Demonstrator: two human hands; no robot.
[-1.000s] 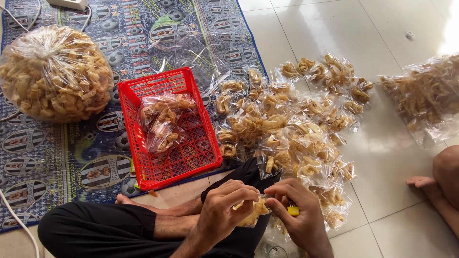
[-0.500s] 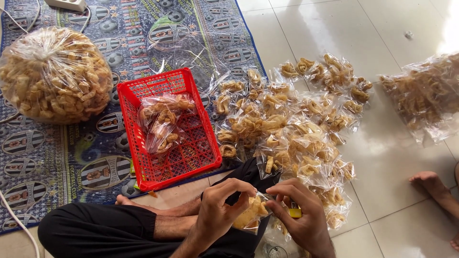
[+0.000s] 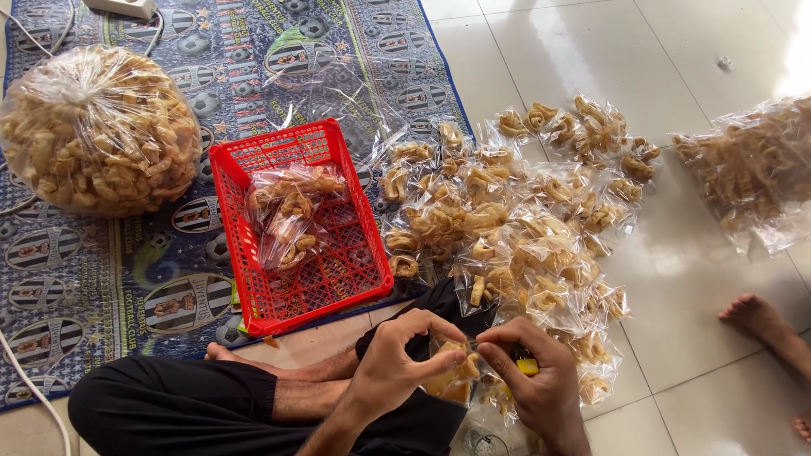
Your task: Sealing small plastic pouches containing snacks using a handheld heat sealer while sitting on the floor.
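Pinching a small packet (image 3: 448, 376) of fried snacks near the lap, the left hand (image 3: 393, 371) is closing its fingers on the packet's top while the right hand (image 3: 536, 384) is gripping the same neck from the other side, with a small yellow object (image 3: 528, 366) tucked under its fingers; what that object is cannot be made out. The packet is sitting between both hands, just above the person's black trousers (image 3: 169, 414), at the near edge of the scene.

Judging from the grip, the thin film is likely to slip or tear if the fingers are pulling too hard, and the brittle curls inside are likely to crush under a tight squeeze. A loose neck could be letting pieces spill onto the lap.

The film is looking clear, glossy and crinkled; the snacks are looking golden, knobbly and twisted.

Just beyond the hands, a heap (image 3: 515, 219) of like packets is spreading across the pale glazed tiles (image 3: 642, 51), their wrappers catching the light. To the left, a red plastic lattice basket (image 3: 355, 279) is holding a couple of packets and is resting partly on a patterned blue mat (image 3: 110, 279). Far left, a big bulging bag (image 3: 97, 131) of loose snacks is standing on the mat. Far right, another clear bag (image 3: 752, 169) is lying on the tiles, and another person's bare foot (image 3: 764, 325) is resting near it.
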